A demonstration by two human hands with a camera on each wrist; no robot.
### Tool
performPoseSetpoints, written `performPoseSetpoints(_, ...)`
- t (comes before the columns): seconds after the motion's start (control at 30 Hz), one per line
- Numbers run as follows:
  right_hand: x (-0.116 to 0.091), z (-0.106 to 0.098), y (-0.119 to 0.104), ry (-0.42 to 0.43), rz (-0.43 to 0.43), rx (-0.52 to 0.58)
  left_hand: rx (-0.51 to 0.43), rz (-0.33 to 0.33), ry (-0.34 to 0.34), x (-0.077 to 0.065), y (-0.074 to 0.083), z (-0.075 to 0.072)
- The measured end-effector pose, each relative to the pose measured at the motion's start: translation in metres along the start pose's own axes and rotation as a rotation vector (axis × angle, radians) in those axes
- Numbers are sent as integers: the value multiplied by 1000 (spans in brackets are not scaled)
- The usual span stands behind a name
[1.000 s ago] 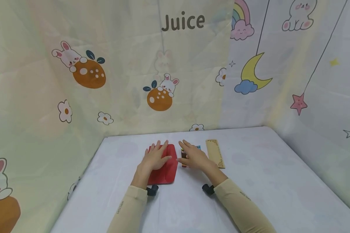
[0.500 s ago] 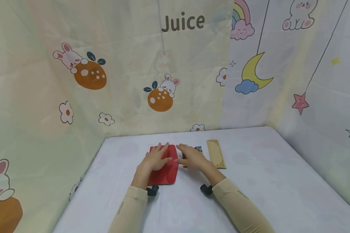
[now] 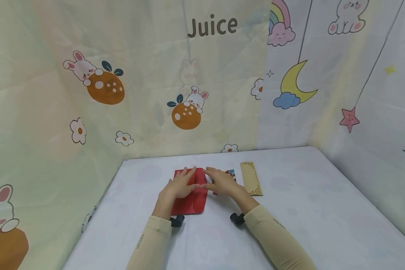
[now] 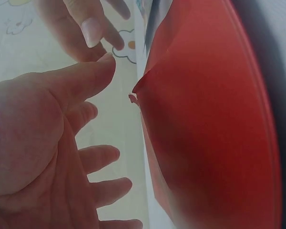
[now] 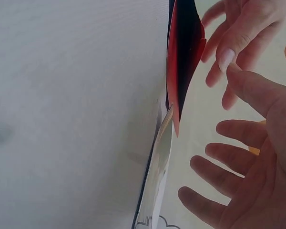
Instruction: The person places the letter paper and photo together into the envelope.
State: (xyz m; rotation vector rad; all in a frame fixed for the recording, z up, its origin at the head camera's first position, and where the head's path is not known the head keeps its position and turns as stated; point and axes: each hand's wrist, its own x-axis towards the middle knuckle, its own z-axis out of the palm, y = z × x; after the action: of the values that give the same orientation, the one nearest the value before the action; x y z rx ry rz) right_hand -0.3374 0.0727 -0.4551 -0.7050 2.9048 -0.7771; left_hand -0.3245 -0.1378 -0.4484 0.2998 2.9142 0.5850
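Observation:
A red paper envelope (image 3: 200, 202), its flap along the right side, lies on the table in the head view. Above it hovers my left hand (image 3: 179, 186), fingers straight and spread, holding nothing. The left wrist view shows a gap between this hand and the envelope's lifted paper edge (image 4: 155, 95). My right hand (image 3: 222, 182), also holding nothing, extends over the envelope's right edge and a colourful printed card or small stack (image 3: 231, 174), which it mostly hides. Both thumbs come close together; whether they touch I cannot tell.
A tan strip with ornate brown corners (image 3: 251, 179) lies right of the printed card. Everything rests on a white-covered table (image 3: 300, 210), bounded by a cartoon-printed curtain (image 3: 148, 112) behind and at the sides. A black wrist camera (image 3: 237, 219) sits under the right wrist.
My right hand has moved left toward the left hand, now reaching over the envelope's right edge. The left hand stays nearly in place. The envelope and tan strip look unmoved.

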Motion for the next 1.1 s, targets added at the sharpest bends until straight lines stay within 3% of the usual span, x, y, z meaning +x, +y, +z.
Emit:
performPoseSetpoints(0.47,7,1,-2,-39,9,49,1,14,7,-2,1,-1)
performPoseSetpoints(0.8,11,1,-3,-89,44,90,-16,-29,-4,-2,0,-1)
performPoseSetpoints(1.1,10,10,2,-182,-24,108,-49,-66,-7,-2,-6,-2)
